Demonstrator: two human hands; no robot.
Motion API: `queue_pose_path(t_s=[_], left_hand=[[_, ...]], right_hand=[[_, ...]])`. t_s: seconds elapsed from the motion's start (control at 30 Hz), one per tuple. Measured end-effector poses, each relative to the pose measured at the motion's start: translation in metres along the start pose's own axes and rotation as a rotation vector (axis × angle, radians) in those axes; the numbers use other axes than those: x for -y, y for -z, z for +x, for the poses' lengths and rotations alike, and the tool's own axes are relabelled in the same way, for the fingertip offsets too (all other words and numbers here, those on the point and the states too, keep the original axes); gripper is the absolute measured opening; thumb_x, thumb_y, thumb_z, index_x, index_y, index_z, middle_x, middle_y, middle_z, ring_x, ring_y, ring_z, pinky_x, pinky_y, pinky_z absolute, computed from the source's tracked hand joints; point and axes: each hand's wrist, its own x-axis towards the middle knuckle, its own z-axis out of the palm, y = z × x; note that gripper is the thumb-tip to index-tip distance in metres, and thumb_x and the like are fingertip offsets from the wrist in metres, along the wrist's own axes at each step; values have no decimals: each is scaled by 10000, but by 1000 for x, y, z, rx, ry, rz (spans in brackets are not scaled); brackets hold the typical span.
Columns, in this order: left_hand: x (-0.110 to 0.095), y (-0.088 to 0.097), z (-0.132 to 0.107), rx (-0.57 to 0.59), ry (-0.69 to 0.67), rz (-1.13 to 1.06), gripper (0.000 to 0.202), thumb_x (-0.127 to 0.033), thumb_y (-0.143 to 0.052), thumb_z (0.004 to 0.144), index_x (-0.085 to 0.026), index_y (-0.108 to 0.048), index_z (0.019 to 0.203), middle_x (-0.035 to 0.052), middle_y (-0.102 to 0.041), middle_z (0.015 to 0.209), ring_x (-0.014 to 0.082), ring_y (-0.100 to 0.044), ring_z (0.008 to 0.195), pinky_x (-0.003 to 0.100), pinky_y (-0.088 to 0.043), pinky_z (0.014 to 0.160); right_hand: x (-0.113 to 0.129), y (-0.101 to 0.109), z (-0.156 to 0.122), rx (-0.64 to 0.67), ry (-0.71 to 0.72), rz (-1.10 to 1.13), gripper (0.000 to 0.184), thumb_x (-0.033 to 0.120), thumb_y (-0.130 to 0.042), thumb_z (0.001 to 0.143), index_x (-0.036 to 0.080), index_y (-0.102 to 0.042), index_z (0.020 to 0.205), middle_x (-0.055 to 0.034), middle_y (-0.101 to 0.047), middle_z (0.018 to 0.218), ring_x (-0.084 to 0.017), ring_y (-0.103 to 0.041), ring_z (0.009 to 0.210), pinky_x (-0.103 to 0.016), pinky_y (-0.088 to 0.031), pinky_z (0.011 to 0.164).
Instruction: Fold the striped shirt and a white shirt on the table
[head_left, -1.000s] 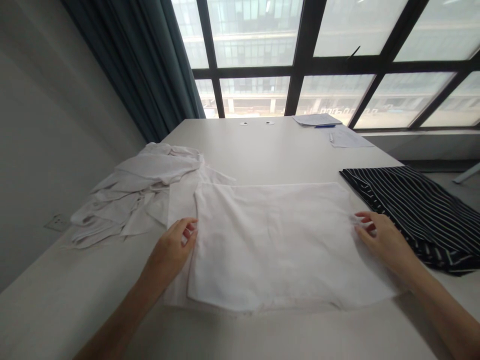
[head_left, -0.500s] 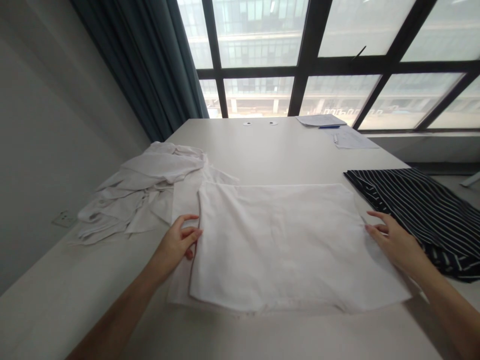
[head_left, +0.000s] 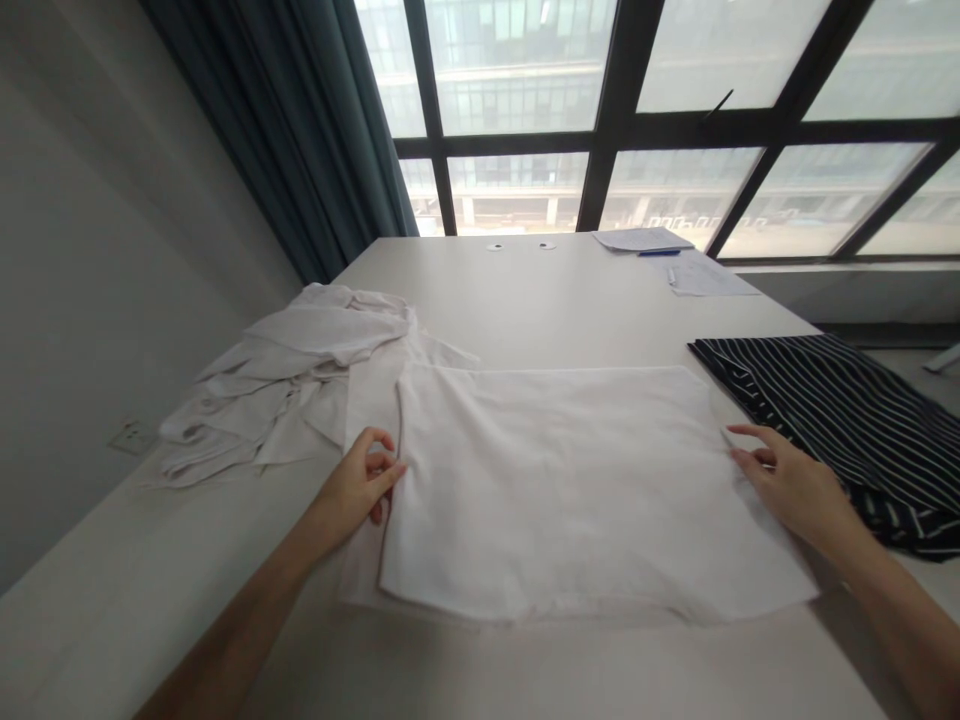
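Observation:
A folded white cloth (head_left: pixel 570 490) lies flat on the white table (head_left: pixel 525 290) in front of me. My left hand (head_left: pixel 358 490) rests at the cloth's left edge, fingers curled and pinching the fabric there. My right hand (head_left: pixel 787 480) lies on the cloth's right edge with its fingers stretched out flat. A second layer of white fabric sticks out under the left side.
A crumpled heap of white garments (head_left: pixel 277 385) lies at the left. A dark striped garment (head_left: pixel 832 415) lies at the right. Papers (head_left: pixel 675 260) and a blue pen (head_left: pixel 658 253) sit at the far edge by the window. A dark curtain (head_left: pixel 300 130) hangs at the back left.
My left hand has curled its fingers onto the cloth's left edge. My right hand has slid a little outward along the right edge. The view shifted slightly.

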Motion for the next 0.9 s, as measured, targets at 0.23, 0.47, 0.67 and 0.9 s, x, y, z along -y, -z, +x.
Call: queue_pose_path(t_s=[0.23,0.47,0.67,0.9], left_hand=[[-2,13,-6,350,106,8,464,-519,-694,739,-243,-382,942,-111,-500,599,79,-485,387,182,-427,361],[-6,20,-8,475,127,76,367,-506,-719,738,-199,-556,858,-83,-431,604,80,-461,468,186,-458,407],[-10,20,-9,469,161,119,376,-521,-727,709,-187,-585,806,-66,-475,594,101,-512,445,210,-477,415],[-11,21,-11,430,128,242,331,-501,-674,742,-198,-616,863,-60,-527,497,104,-462,381,183,-345,373]], right_hand=[[2,-2,-4,39,54,-26,536,524,-381,867,169,-584,1215,-124,-731,759,-332,-691,681,-405,-482,677],[6,-6,-13,55,129,-190,538,479,-275,924,191,-515,1311,-130,-729,811,-352,-684,664,-398,-446,584],[8,-5,-18,29,93,-361,543,488,-238,951,217,-506,1337,-115,-706,726,-337,-668,599,-374,-411,512],[16,1,-22,-16,88,-413,463,444,-321,953,228,-522,1311,-113,-717,905,-291,-664,628,-365,-426,515]])
